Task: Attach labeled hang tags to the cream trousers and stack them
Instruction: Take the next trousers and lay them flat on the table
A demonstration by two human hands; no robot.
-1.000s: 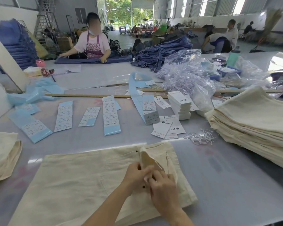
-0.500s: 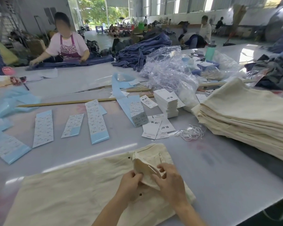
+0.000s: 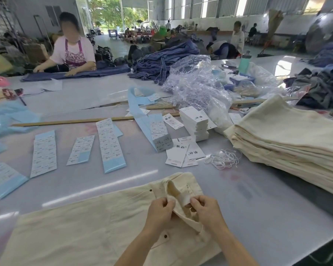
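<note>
Cream trousers (image 3: 81, 231) lie flat on the table in front of me, waistband to the right. My left hand (image 3: 160, 211) and my right hand (image 3: 207, 208) both pinch the raised waistband flap (image 3: 178, 196) and hold it open between them. Loose white hang tags (image 3: 183, 152) lie just beyond the trousers, next to a tangle of white strings (image 3: 224, 159). A pile of hang tags (image 3: 195, 122) stands behind those. A stack of folded cream trousers (image 3: 288, 139) sits at the right.
Several blue-backed label sheets (image 3: 110, 144) lie across the left and middle of the table. A heap of clear plastic bags (image 3: 196, 87) and a wooden stick (image 3: 73, 121) lie further back. A person (image 3: 71, 52) works on blue garments at the far table.
The view has swung to the right, so the cream stack is fuller in view. My hands have drawn apart a little and spread the waistband flap between them.
</note>
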